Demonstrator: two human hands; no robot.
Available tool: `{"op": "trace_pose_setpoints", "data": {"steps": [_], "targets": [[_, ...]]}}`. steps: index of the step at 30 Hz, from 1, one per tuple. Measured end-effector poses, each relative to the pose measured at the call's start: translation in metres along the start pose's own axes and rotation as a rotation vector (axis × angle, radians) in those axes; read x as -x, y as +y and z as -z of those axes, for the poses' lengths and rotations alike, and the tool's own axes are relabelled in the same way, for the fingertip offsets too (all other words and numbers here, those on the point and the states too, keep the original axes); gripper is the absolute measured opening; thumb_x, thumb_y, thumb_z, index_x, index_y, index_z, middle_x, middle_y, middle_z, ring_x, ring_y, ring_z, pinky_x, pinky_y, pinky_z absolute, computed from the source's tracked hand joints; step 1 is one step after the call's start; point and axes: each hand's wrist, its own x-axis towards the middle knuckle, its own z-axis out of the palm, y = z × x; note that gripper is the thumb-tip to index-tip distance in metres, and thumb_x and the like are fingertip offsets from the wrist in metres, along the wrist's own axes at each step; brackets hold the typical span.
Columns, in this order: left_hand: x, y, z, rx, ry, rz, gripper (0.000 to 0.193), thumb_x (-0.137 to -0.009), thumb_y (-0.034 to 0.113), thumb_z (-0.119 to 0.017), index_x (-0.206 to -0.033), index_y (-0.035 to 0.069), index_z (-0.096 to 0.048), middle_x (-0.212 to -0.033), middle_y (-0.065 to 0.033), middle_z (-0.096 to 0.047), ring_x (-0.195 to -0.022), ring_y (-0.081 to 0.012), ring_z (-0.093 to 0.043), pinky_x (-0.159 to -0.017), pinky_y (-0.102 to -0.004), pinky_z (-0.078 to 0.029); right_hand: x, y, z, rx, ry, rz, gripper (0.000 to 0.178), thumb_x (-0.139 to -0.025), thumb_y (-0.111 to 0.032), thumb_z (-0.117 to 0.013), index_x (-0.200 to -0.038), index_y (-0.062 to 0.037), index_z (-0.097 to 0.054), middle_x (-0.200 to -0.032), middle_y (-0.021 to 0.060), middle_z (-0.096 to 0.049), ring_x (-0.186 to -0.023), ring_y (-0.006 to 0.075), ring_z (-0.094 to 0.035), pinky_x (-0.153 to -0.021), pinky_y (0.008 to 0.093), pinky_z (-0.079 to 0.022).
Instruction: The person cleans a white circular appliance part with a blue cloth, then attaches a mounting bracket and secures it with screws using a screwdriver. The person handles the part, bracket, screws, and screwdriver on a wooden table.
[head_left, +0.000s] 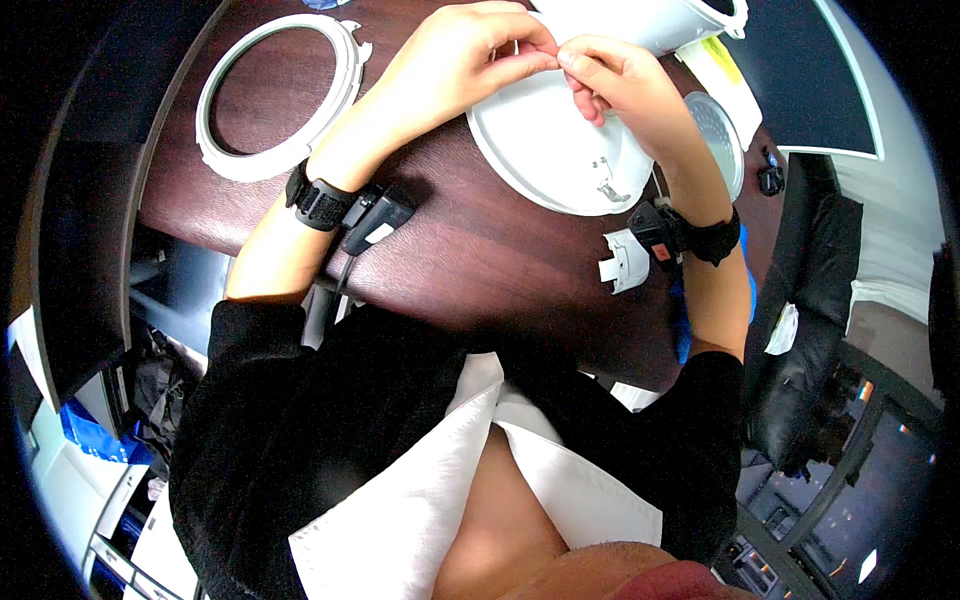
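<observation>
My left hand (468, 62) and my right hand (630, 88) meet fingertip to fingertip at the far middle of the table. Both have thumb and fingers pinched together. Whatever they pinch, if anything, is too small or hidden to make out. Below them lies a round white plastic cover (545, 155) with a small clip-like fitting (605, 180) near its near right edge. My fingers hide part of the cover's far side. Just beyond the hands lies a larger white plastic tub-like part (640, 20), cut off by the top of the view.
A white plastic ring (212, 110) lies on the left of the dark brown table (430, 240). At right are a curved white piece (627, 264), a grey translucent disc (722, 135), a yellow and white sheet (730, 75) and a small black object (770, 176). Each wrist bears a strapped black device.
</observation>
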Motion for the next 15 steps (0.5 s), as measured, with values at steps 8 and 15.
{"op": "trace_pose_setpoints", "data": {"steps": [8, 15], "targets": [[0.001, -0.007, -0.001, -0.146, 0.275, 0.366, 0.026, -0.087, 0.024, -0.066, -0.093, -0.001, -0.064, -0.082, -0.0124, -0.061, -0.075, -0.0251, -0.061, -0.068, -0.0361, -0.049, -0.020, 0.022, 0.016, 0.264, 0.108, 0.062, 0.018, -0.097, -0.020, -0.058, -0.097, -0.0040, -0.066, -0.066, -0.0058, -0.050, -0.053, 0.0019, -0.044, -0.047, 0.0184, -0.034], [0.011, -0.058, -0.025, 0.512, 0.005, 0.888, 0.039, -0.088, 0.031, -0.060, -0.115, 0.003, -0.065, -0.104, -0.0161, -0.067, -0.091, -0.0237, -0.068, -0.074, -0.0364, -0.057, -0.031, 0.041, 0.015, 0.298, 0.044, -0.006, 0.022, -0.092, -0.022, -0.063, -0.093, -0.0008, -0.068, -0.064, -0.0026, -0.056, -0.052, 0.0048, -0.048, -0.047, 0.0219, -0.039]]}}
